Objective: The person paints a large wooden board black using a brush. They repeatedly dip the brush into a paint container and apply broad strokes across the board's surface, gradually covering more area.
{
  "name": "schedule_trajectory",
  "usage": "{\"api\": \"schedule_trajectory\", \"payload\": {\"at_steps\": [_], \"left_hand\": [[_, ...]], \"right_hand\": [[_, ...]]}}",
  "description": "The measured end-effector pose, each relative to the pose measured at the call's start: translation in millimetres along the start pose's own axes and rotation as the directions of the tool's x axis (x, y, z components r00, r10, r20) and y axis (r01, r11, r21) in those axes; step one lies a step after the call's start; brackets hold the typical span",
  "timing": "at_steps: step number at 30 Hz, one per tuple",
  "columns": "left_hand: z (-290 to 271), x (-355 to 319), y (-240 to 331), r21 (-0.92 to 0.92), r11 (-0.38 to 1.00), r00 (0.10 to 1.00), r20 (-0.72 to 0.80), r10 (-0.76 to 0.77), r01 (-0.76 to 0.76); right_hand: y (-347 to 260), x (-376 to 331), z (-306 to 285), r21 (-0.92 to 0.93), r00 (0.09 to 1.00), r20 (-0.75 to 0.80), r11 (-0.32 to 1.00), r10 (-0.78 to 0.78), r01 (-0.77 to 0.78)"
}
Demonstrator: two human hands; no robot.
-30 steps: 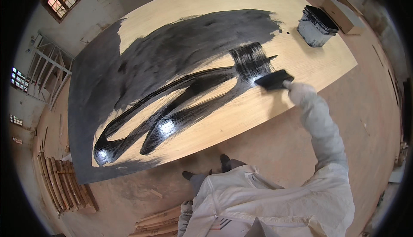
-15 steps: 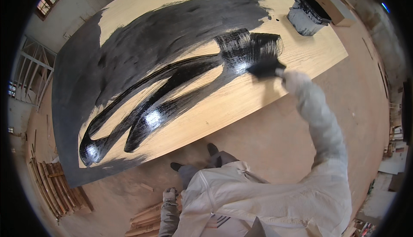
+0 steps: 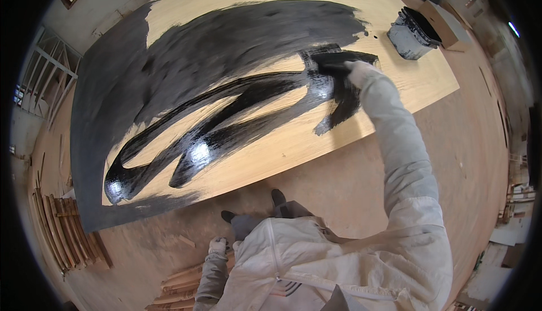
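Gripping a wide flat brush (image 3: 329,61), the right hand (image 3: 362,74) reaches out over the far half of a pale, wood-grained surface (image 3: 282,155), its fingers closed around the handle. The brush is turned sideways across the upper part of a patch of glossy black paint (image 3: 345,101), right of the middle of the surface. Long black streaks (image 3: 231,110) run from that patch down to the left, with bare strips between them, and a duller dark grey coat (image 3: 214,51) covers much of the far and left parts. Near the right corner stands a paint-smeared grey bucket (image 3: 404,44) with a black rim, just in front of a brown cardboard box (image 3: 450,31). The left hand (image 3: 218,245) hangs low beside the person's body, well apart from the surface, above some wooden planks (image 3: 178,288); whether it is loose or closed, I cannot tell.
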State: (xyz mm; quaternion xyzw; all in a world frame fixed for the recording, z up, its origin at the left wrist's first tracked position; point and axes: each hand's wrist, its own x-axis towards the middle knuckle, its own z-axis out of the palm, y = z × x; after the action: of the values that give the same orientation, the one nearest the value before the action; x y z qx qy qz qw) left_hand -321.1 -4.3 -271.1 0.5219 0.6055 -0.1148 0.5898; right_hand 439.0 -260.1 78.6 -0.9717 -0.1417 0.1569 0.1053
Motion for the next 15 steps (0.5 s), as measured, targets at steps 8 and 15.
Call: {"api": "schedule_trajectory", "payload": {"at_steps": [8, 15], "left_hand": [[-6, -17, -9, 0.086, 0.996, 0.999, -0.025, -0.029, 0.031], [-17, -31, -18, 0.095, 0.995, 0.997, -0.066, -0.034, 0.04]], "right_hand": [[-88, -73, -11, -0.268, 0.976, 0.203, 0.954, -0.082, 0.136], [-149, -88, 34, -0.34, 0.922, 0.26, 0.867, -0.286, 0.364]]}}
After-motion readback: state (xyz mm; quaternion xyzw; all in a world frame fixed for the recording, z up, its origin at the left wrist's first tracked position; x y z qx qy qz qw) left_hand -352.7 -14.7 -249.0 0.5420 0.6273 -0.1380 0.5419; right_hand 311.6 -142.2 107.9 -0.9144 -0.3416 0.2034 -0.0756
